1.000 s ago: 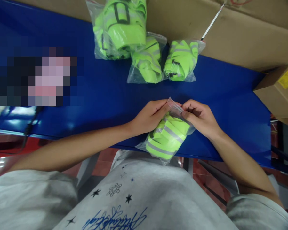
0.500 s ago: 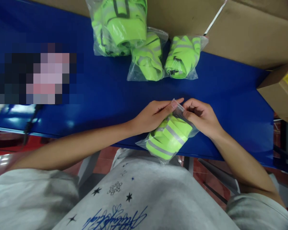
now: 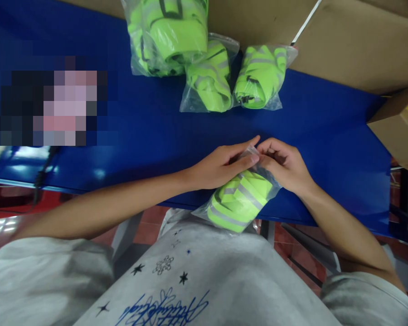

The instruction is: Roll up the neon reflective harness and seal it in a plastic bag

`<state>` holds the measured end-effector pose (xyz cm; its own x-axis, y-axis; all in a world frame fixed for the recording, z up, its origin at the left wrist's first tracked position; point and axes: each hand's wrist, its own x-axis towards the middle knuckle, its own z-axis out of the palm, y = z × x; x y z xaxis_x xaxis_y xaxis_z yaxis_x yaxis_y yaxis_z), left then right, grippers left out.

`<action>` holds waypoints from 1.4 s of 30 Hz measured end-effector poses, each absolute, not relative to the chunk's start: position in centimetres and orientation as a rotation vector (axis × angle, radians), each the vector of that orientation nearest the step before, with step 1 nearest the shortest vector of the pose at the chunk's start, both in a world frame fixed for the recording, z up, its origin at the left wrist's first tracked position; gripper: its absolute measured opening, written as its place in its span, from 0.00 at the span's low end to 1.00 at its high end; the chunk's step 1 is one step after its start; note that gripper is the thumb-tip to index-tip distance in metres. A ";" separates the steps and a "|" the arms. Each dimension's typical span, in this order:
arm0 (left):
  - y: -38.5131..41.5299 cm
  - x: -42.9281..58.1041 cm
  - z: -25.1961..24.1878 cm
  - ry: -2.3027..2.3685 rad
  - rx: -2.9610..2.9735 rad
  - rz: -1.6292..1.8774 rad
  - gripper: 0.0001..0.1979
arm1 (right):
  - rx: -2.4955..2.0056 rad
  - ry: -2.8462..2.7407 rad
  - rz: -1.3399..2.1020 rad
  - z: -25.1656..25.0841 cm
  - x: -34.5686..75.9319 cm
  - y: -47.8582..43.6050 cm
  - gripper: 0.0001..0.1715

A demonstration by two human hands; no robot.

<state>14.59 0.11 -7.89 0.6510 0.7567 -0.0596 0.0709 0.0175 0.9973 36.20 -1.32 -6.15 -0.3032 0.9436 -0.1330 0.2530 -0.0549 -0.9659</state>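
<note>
Head view. We see the left hand (image 3: 221, 166) and the right hand (image 3: 284, 165) meeting at the top edge of a clear plastic bag (image 3: 240, 197), each pinching the mouth of the bag between thumb and fingers, so both hands are closed on it. The fingertips of the two hands almost touch above the bag. Inside the bag we find a folded bright green vest (image 3: 238, 201) with grey reflective stripes. The bag lies at the near edge of the blue surface (image 3: 156, 131), its lower end hanging past that edge toward the person's grey printed shirt (image 3: 190, 280).

At the far side of the surface we note three more bagged vests: a large one (image 3: 166, 36) at the left, a middle one (image 3: 209, 79) just beside it, and a right one (image 3: 260, 77) touching the middle one. They lie well apart from the hands. Behind them runs a brown cardboard sheet (image 3: 343, 40), and a small cardboard box (image 3: 399, 127) stands at the right end of the surface. A blurred patch (image 3: 52, 106) covers part of the left side.
</note>
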 end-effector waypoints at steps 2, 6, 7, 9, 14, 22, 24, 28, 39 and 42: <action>0.1 14.6 -8.1 0.725 1.462 0.593 0.38 | -1.270 -1.641 1.399 -6.0 36.2 -1.4 0.13; 0.1 14.6 -8.2 0.665 1.339 0.618 0.46 | -1.262 -1.703 1.319 -5.7 36.2 -1.5 0.17; 0.1 14.5 -8.2 0.642 1.312 0.619 0.47 | -1.275 -1.689 1.292 -5.6 36.2 -1.6 0.18; 0.1 14.5 -8.0 0.609 1.310 0.598 0.49 | -1.305 -1.642 1.273 -5.5 36.2 -1.5 0.20; 0.0 14.3 -8.2 0.617 1.422 0.587 0.51 | -1.279 -1.591 1.357 -5.6 36.0 -1.6 0.22; 0.1 14.5 -8.5 0.606 1.466 0.566 0.48 | -1.328 -1.647 1.141 -5.8 35.9 -1.8 0.21; 0.1 14.5 -8.5 0.580 1.453 0.566 0.47 | -1.362 -1.631 1.138 -5.9 36.0 -1.7 0.23; 0.4 14.2 -8.5 0.521 1.452 0.578 0.45 | -1.375 -1.614 1.036 -6.6 36.9 -0.9 0.21; 0.7 12.6 -7.5 0.607 2.646 0.863 0.43 | -1.578 -1.795 0.189 -8.8 42.0 3.9 0.28; 1.5 12.2 -7.6 0.688 2.680 0.858 0.41 | -1.624 -1.822 0.084 -8.5 43.4 4.3 0.31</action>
